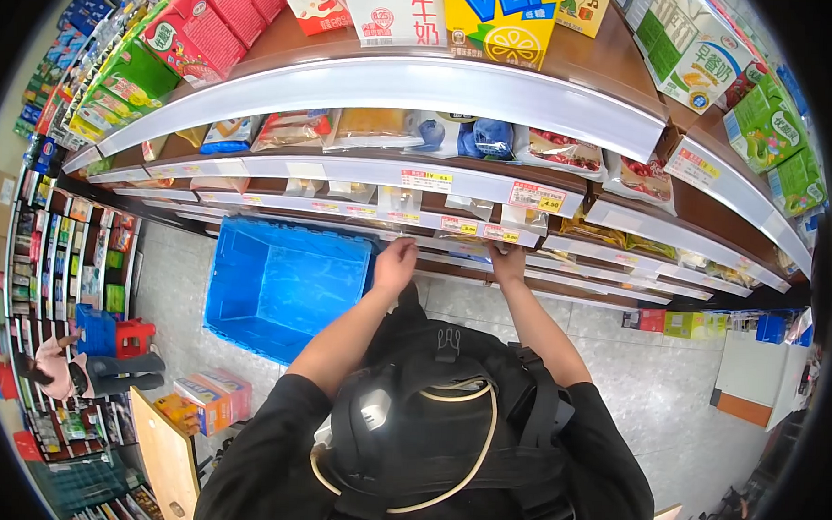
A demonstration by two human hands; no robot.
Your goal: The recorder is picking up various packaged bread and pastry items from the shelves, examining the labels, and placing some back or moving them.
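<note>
My left hand (396, 259) is in front of a lower shelf's price rail, its fingers curled towards the thumb; I cannot tell whether anything is between them. To its right, my right hand (507, 264) reaches in at the shelf below a price rail (482, 228), where its fingertips are partly hidden. Clear-wrapped packages (463, 245) lie on that shelf between the two hands. A blue plastic crate (240, 274) stands on the floor left of my left forearm, its inside facing up.
Wrapped bakery packs (376, 126) fill the shelf above, under a jutting white shelf edge (395, 80). Drink cartons (500, 22) stand on top. At left, a person in a pink top (58, 368) is beside a red stool (135, 337). Cardboard boxes (213, 399) sit behind me.
</note>
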